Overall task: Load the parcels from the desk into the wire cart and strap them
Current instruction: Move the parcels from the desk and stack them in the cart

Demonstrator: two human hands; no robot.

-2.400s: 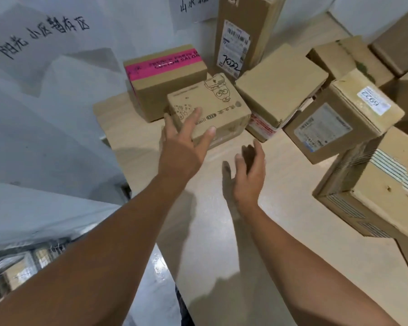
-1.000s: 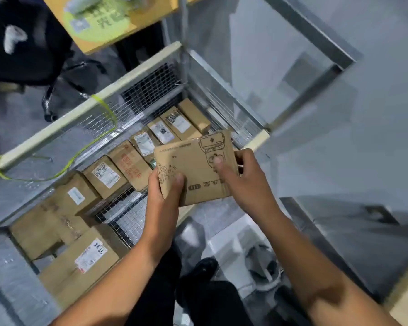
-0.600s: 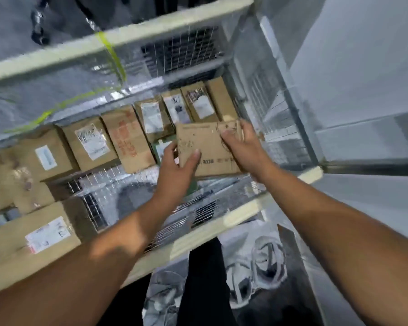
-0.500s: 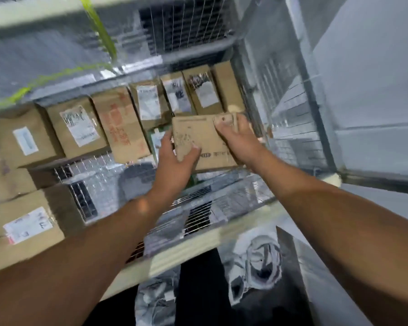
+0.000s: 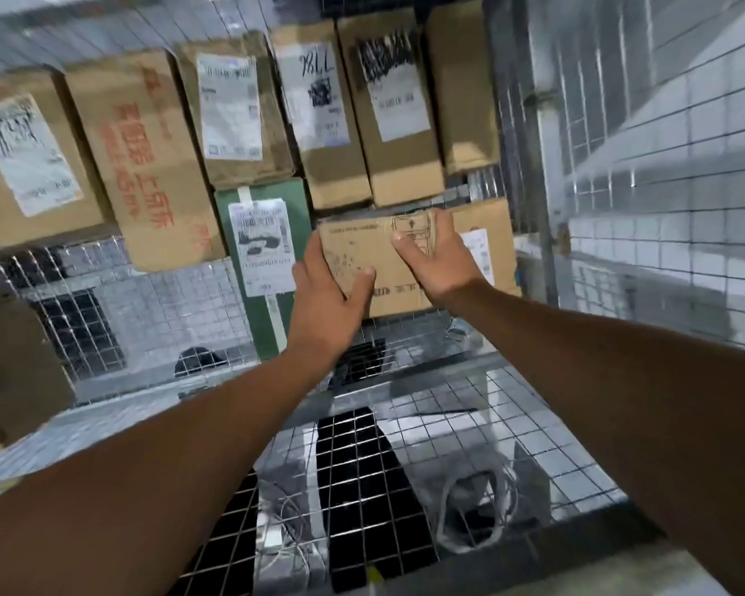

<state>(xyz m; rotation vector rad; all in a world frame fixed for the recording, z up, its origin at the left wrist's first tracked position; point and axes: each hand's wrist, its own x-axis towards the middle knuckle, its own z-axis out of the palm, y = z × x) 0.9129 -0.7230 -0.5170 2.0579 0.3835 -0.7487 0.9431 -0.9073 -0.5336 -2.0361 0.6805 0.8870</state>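
Both my hands hold a small brown cardboard parcel (image 5: 377, 262) with printed line drawings, low inside the wire cart (image 5: 439, 428). My left hand (image 5: 323, 296) grips its left edge, thumb on top. My right hand (image 5: 437, 255) lies over its right side, fingers across the top face. The parcel sits right of a green parcel (image 5: 262, 255) with a white label and in front of a row of upright brown boxes (image 5: 327, 114). Another brown box (image 5: 489, 234) shows just behind my right hand. Whether the held parcel rests on the mesh floor I cannot tell.
More brown boxes, one with red lettering (image 5: 147, 165), line the cart's far and left sides. The cart's wire mesh wall (image 5: 646, 174) rises on the right. Bare mesh floor (image 5: 168, 320) lies to the left of my hands, and the near mesh panel stands below my arms.
I took the parcel from the desk, turned to the cart and lowered it deep inside, beside the green parcel. Both hands keep hold of it.
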